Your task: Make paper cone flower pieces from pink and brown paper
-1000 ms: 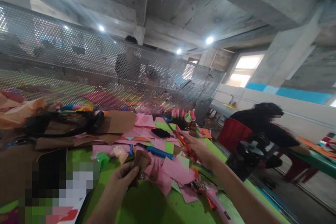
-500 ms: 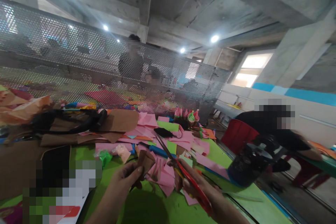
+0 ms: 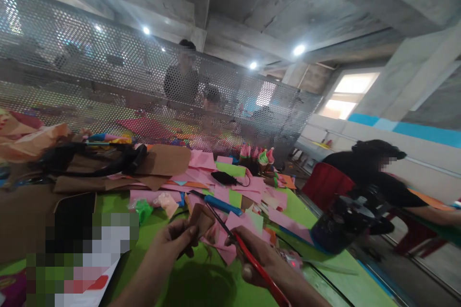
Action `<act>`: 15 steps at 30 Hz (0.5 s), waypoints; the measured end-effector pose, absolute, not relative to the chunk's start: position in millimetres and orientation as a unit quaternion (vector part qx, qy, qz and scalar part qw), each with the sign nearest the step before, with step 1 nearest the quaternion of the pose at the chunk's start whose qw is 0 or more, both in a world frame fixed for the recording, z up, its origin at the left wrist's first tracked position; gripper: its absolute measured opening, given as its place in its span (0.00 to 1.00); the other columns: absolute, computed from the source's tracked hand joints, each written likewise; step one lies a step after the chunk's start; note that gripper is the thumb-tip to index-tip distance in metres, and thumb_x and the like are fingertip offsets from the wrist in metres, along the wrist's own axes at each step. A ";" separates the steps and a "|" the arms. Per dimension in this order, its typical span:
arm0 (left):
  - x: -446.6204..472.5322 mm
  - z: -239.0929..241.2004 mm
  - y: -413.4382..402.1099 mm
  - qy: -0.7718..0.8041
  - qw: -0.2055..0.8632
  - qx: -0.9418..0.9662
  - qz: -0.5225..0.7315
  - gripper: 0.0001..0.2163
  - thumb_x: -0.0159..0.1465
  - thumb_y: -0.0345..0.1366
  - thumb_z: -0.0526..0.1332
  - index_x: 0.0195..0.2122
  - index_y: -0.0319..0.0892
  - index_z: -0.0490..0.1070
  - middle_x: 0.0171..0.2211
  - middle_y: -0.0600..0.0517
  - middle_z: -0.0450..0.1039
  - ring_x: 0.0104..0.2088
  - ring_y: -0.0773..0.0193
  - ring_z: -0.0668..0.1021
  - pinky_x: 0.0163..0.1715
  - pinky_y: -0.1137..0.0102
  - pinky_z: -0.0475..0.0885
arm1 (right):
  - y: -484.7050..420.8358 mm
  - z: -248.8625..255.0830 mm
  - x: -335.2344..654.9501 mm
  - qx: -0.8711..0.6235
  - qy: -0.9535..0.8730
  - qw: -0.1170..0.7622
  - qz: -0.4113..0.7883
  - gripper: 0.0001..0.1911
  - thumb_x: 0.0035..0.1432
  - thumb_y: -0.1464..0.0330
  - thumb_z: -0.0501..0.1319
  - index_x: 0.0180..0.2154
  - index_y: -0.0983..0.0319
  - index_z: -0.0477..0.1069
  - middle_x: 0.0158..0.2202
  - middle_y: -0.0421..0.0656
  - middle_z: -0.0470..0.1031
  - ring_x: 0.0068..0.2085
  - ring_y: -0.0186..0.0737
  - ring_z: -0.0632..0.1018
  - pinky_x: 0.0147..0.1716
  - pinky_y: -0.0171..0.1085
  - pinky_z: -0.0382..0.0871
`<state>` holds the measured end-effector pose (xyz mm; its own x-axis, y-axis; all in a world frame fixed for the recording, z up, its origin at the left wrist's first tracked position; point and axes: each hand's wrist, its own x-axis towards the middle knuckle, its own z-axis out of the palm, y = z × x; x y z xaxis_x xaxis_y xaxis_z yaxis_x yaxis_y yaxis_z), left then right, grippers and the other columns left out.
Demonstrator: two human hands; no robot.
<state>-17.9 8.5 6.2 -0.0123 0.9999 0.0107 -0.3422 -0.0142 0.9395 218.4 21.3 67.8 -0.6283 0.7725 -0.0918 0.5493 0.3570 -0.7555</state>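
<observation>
My left hand [image 3: 175, 239] pinches a small folded piece of brown paper [image 3: 200, 219] above the green table [image 3: 201, 283]. My right hand [image 3: 257, 256] grips red-handled scissors [image 3: 248, 254]; their dark blades point up and left, with the tips close to the brown paper. Both hands hover over the table's near edge. Pink, green and orange paper scraps [image 3: 230, 196] lie spread just beyond them.
Brown card sheets [image 3: 162, 160] and a black strap [image 3: 93, 160] lie at the back left. A blue pen-like tool [image 3: 223, 205] rests among the scraps. A perforated metal screen [image 3: 144, 91] backs the table, people behind it. Another person [image 3: 374, 177] bends over at the right by a red chair [image 3: 324, 184].
My right hand pulled back from the far scraps with the scissors and brought the blades beside the brown paper. The left hand stayed almost still.
</observation>
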 end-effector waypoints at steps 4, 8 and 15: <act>-17.6 7.4 8.0 0.400 0.579 0.407 0.582 0.20 0.46 0.54 0.71 0.23 0.40 0.74 0.19 0.55 0.69 0.20 0.69 0.69 0.22 0.73 0.64 | 17.3 74.1 215.5 -0.434 -0.795 0.130 0.403 0.23 0.52 0.53 0.64 0.42 0.59 0.63 0.30 0.34 0.63 0.29 0.33 0.62 0.28 0.31 0.54; -17.3 4.9 9.1 0.396 0.583 0.411 0.578 0.21 0.47 0.55 0.71 0.23 0.40 0.74 0.19 0.56 0.69 0.20 0.70 0.68 0.21 0.75 0.62 | 14.6 78.1 214.1 -0.451 -0.793 0.126 0.391 0.18 0.50 0.62 0.65 0.41 0.59 0.64 0.29 0.33 0.63 0.30 0.33 0.62 0.28 0.31 0.53; -17.5 3.2 10.5 0.391 0.595 0.416 0.566 0.22 0.47 0.56 0.71 0.23 0.39 0.75 0.19 0.55 0.68 0.20 0.71 0.67 0.21 0.76 0.62 | 13.2 78.4 211.9 -0.451 -0.780 0.139 0.411 0.18 0.48 0.64 0.66 0.41 0.60 0.66 0.28 0.33 0.62 0.29 0.32 0.60 0.27 0.31 0.52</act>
<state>-17.5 10.5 3.2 0.0544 0.9985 0.0061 -0.3484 0.0133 0.9373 211.9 13.2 78.4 -0.5547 0.8177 -0.1537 0.5889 0.2553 -0.7669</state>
